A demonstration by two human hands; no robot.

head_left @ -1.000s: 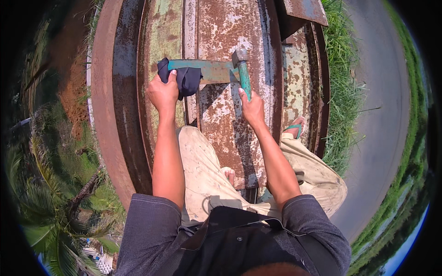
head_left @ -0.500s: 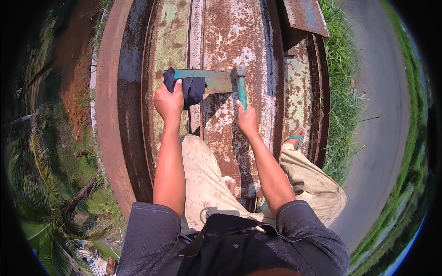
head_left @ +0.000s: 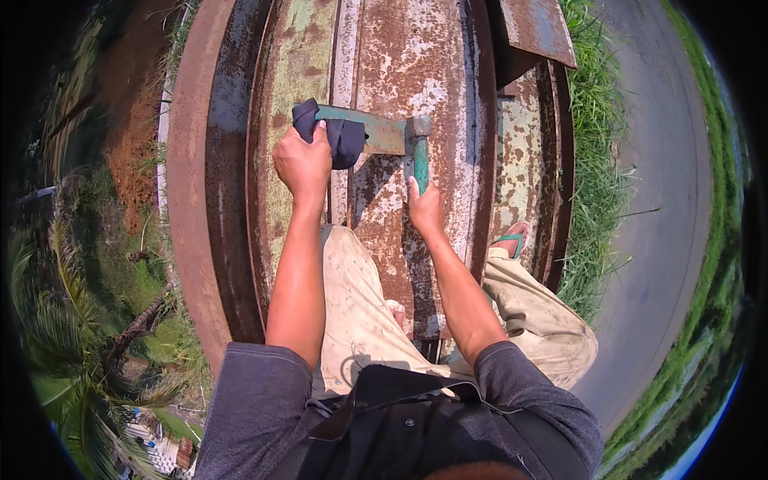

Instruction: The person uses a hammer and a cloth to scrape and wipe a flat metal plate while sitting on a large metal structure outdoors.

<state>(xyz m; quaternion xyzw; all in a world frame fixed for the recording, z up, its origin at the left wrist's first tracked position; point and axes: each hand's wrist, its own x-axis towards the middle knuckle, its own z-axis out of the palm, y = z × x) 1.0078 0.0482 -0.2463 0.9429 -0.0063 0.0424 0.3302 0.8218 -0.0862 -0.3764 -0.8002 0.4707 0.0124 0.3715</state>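
Note:
My left hand [head_left: 305, 162] is closed around one end of a flat metal plate [head_left: 386, 134], with a dark cloth [head_left: 347, 145] between hand and plate. The plate has worn teal paint and rust; its left end is hidden under the cloth. My right hand [head_left: 426, 210] grips the green handle of a hammer [head_left: 421, 164] near its lower part. The hammer's grey metal head is right at the plate's right end; whether they touch I cannot tell. Both are held above a rusty steel beam [head_left: 404, 48] with flaking pale paint.
More rusted beams run alongside, with raised flanges [head_left: 228, 160] at the left and a jutting steel piece [head_left: 534, 32] at the upper right. My sandalled foot [head_left: 513, 238] rests on the right beam. Grass [head_left: 596, 160] and a paved road [head_left: 656, 200] lie to the right, plants to the left.
The cloth-wrapped end of the plate has shifted slightly right and away from me, so the plate slopes more. The hammer has moved a little right and its handle stands straighter.

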